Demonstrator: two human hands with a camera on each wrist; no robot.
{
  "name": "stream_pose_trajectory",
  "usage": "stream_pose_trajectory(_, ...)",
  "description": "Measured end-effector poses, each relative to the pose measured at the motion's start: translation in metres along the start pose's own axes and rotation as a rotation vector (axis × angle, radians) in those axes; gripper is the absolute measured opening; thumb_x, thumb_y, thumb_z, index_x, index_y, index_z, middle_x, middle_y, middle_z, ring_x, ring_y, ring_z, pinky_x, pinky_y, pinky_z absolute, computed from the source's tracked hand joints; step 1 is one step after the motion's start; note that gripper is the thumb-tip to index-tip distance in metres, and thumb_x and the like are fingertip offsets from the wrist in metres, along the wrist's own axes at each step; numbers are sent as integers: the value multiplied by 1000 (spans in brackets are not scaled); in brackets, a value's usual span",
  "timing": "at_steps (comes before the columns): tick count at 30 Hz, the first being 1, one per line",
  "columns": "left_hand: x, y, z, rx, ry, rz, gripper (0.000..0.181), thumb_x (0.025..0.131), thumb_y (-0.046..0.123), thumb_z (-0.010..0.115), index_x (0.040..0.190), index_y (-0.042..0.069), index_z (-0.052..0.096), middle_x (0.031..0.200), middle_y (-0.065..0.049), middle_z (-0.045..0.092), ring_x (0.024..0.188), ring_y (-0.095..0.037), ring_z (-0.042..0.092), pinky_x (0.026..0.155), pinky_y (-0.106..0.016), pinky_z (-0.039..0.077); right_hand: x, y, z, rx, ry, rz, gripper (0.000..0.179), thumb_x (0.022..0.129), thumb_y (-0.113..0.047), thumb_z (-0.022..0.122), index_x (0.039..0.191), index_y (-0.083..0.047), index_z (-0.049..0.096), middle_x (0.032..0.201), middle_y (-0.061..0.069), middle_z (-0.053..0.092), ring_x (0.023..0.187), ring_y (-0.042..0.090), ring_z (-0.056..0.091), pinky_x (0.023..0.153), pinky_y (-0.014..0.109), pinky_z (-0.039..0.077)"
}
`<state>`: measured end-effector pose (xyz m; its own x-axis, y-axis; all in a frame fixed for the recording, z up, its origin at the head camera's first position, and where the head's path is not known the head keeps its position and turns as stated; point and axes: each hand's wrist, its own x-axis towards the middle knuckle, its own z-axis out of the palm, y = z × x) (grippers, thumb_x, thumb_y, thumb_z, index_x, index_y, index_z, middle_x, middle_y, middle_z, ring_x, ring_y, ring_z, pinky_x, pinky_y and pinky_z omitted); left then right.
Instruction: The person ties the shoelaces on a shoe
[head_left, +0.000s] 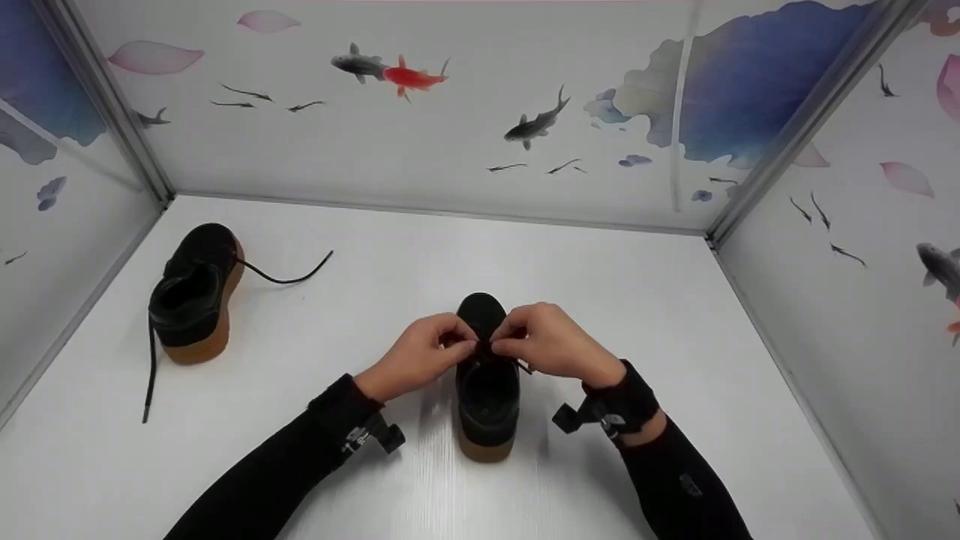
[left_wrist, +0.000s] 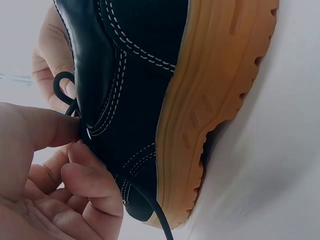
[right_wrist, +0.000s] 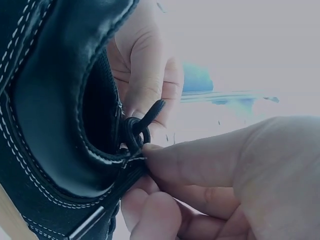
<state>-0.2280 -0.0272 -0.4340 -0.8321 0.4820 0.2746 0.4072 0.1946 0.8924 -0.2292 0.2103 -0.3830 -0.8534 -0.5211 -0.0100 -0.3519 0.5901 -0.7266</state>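
A black shoe (head_left: pixel 487 390) with a tan sole (left_wrist: pixel 200 100) is stood upright on the white desk (head_left: pixel 405 495), near the middle, its toe pointed toward the back panel (head_left: pixel 465 172). Over its tongue, the black lace (right_wrist: pixel 134 134) is pinched between thumb and fingers by both the left hand (head_left: pixel 420 351) and the right hand (head_left: pixel 551 345), the fingertips of the two being held close together. A small loop is formed there in the right wrist view, while the exact points of grip are partly covered by the fingers. A lace tip (right_wrist: pixel 86 223) is seen against the shoe's side. A second shoe (head_left: pixel 187 322) is set upright at the far left, well apart from the hands, its loose lace (head_left: pixel 289 283) spread to both sides. Black sleeves (head_left: pixel 259 469) are worn on both arms, and fish and petals are printed on the panels.
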Motion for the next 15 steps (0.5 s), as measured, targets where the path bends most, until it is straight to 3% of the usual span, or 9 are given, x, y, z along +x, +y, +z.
stream_pose_trajectory(2,9,-39,0,39,-44,-12,10,110,7,67,107,2,75,99,-6,72,91,-19,64,83,-31,52,10,25,9,-38,18,38,8,104,-8,77,106,-5,84,92,4,79,66,26,72,58,28,57)
stream_pose_trajectory(3,12,-53,0,38,-68,5,12,111,12,67,110,3,75,101,-5,73,93,-20,65,82,-31,53,14,35,12,-40,39,35,7,102,-7,78,104,-8,85,91,0,79,64,23,70,57,29,57)
stream_pose_trajectory(5,14,-61,-1,12,-63,0,11,110,15,70,110,7,76,99,-1,71,90,-19,64,79,-30,53,16,42,12,-41,37,24,7,102,-9,79,105,-9,85,91,-1,79,63,19,69,57,30,57)
stream_pose_trajectory(9,14,-62,0,-34,-40,-32,6,109,13,72,108,8,75,97,1,69,81,-16,63,71,-27,54,16,45,9,-51,21,11,9,103,-12,78,107,-11,86,91,-4,79,64,10,65,60,29,55)
stream_pose_trajectory(15,14,-59,0,-46,-28,-78,6,110,11,70,109,6,74,93,0,68,75,-13,62,67,-26,53,15,43,8,-59,16,31,10,103,-11,78,107,-12,86,90,-5,79,64,9,64,62,30,56)
